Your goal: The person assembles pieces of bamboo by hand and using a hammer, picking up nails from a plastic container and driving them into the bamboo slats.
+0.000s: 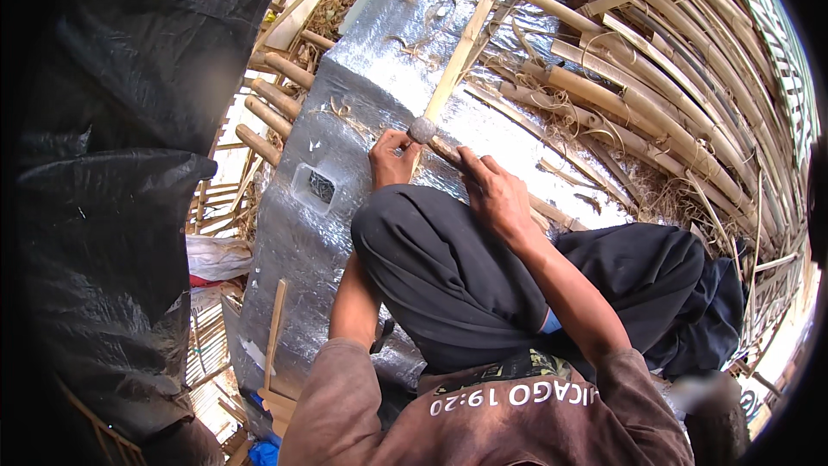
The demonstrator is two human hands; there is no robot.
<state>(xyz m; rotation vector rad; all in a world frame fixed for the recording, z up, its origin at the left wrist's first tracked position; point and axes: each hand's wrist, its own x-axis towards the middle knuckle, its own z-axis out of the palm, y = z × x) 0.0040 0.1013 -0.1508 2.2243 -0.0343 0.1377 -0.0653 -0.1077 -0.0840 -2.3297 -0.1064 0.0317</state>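
Our right hand [498, 190] is closed around the brown wooden handle of a short hammer [442, 149] with a rounded grey head, which points toward our left hand. That left hand [392, 155] is just beside the hammer head, its fingers bent close to the near end of a long, flat, pale wooden strip [470, 39]; we cannot tell whether they grip the strip or something small. The strip runs from there up to the top edge, above a shiny silver foil sheet [332, 129], and we cannot make out whether the hammer head touches it. We sit with our legs bent in black cloth trousers [448, 250], one raised knee just short of the left hand. Left of that knee, the foil has a squarish opening [320, 190]. Thin, curled, tan shavings [345, 115] lie on the foil. To the right, many long, tan bamboo lengths [621, 103] are heaped side by side, while short, round, brown poles [269, 116] stick out past the foil's left edge, near a large black plastic sheet [129, 233].
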